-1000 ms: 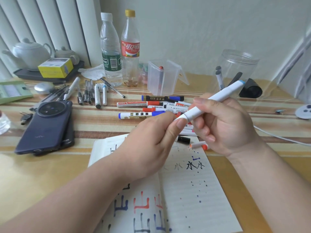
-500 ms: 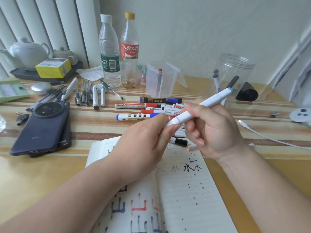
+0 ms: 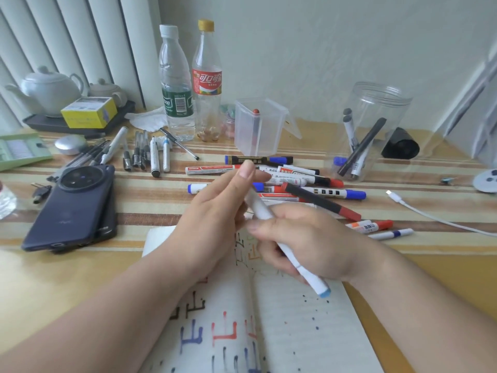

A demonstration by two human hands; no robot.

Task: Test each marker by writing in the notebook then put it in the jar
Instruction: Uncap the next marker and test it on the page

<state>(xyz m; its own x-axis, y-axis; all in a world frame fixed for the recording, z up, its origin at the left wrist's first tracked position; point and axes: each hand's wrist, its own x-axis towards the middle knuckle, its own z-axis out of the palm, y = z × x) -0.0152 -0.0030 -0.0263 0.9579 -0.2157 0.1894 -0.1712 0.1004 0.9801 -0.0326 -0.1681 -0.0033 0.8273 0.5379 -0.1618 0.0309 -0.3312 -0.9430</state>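
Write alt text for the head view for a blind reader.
A right hand grips a white marker, blue end down, over an open notebook; the left hand covers its upper end. Loose markers lie on the striped table, a few in the clear jar.

**A crowded table, striped down the middle**

The yellow wooden table (image 3: 53,278) wears a beige-and-brown striped cloth (image 3: 150,203) across its middle. Nearest lies an open lined notebook (image 3: 295,332), its pages inked in blue, red and black. To its left, a dark blue phone (image 3: 72,208) rests on a second one, with dark keys (image 3: 40,192) beside them. A heap of red, blue and black markers (image 3: 309,184) sprawls mid-table, and a row of slim pens (image 3: 145,154) lies further left.

Behind stand a clear lidded plastic box (image 3: 258,127), a white-capped water bottle (image 3: 176,76), a yellow-capped cola bottle (image 3: 207,84) and a clear round plastic jar (image 3: 376,130) holding a few markers. A black tray (image 3: 37,122) and a pale green case (image 3: 18,152) sit far left. A white cable (image 3: 430,215) trails on the right.
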